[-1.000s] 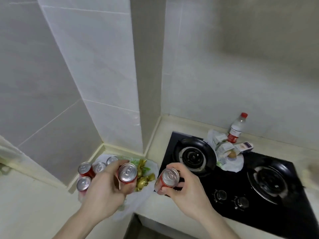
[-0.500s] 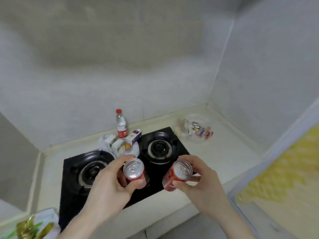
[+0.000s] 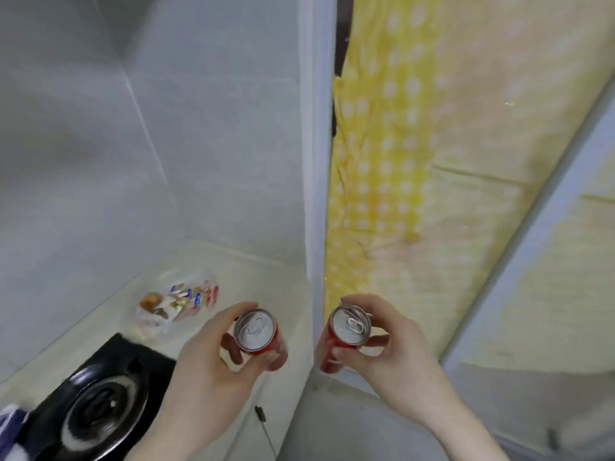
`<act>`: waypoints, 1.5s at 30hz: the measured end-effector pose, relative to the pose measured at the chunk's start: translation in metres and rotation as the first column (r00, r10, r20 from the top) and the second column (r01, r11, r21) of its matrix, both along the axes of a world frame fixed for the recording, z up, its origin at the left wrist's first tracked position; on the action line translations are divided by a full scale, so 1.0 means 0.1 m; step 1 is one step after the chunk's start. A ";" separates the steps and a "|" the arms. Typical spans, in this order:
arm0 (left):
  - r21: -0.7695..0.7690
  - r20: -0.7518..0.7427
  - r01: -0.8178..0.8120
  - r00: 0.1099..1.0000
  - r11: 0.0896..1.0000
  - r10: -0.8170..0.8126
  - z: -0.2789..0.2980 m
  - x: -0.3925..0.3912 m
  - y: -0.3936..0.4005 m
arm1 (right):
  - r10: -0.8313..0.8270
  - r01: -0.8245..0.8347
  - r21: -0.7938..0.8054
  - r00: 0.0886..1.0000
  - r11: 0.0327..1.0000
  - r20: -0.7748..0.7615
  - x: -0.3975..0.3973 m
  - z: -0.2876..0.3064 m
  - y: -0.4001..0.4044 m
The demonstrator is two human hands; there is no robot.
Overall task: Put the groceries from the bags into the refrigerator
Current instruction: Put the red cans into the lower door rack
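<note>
My left hand (image 3: 203, 374) grips a red soda can (image 3: 256, 332) with a silver top, held upright over the counter's right end. My right hand (image 3: 382, 357) grips a second red soda can (image 3: 347, 331) just to the right, in front of a pale door frame (image 3: 316, 194). The two cans are a hand's width apart. A clear bag of wrapped snacks (image 3: 179, 302) lies on the counter beyond my left hand. No refrigerator is in view.
A black gas stove (image 3: 100, 404) sits at the lower left on the cream counter (image 3: 253, 281). Grey tiled walls meet in the corner behind. Yellow checked fabric (image 3: 392, 161) fills a glass door to the right. The floor (image 3: 349, 427) lies below.
My view has swung right, from the bag of cans at the left end, across the stove, to the door. Both hands kept their cans and moved along with me.
</note>
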State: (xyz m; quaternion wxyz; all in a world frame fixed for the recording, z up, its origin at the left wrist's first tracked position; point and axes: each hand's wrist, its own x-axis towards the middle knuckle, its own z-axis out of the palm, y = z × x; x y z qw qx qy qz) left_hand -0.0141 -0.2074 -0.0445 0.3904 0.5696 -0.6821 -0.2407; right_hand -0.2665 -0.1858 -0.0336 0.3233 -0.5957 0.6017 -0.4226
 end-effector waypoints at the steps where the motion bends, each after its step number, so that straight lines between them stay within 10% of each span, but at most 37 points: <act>1: 0.000 0.001 0.050 0.999 0.999 -0.050 0.02 -0.17 -0.13 | -0.049 0.049 -0.001 0.999 0.999 0.006 -0.15 0.01 0.01; 10: 0.021 -0.091 0.497 0.865 0.867 -0.494 0.10 -1.65 -1.15 | -0.485 0.485 0.004 0.874 0.875 -0.034 -1.22 0.10 0.08; 22: -0.028 -0.041 0.887 0.460 0.461 -0.887 0.31 -3.47 -1.78 | -0.896 0.895 -0.058 0.439 0.442 -0.068 -1.93 0.33 0.50; 31: -0.041 -0.164 0.989 0.135 0.144 -0.977 0.48 -4.93 -1.21 | -0.988 0.980 -0.146 0.119 0.133 -0.099 -2.51 0.53 1.31; 45: -0.144 -0.197 0.984 -0.135 -0.107 -0.971 0.88 -6.71 0.15 | -0.992 0.954 -0.287 -0.112 -0.092 -0.053 -3.68 0.89 2.54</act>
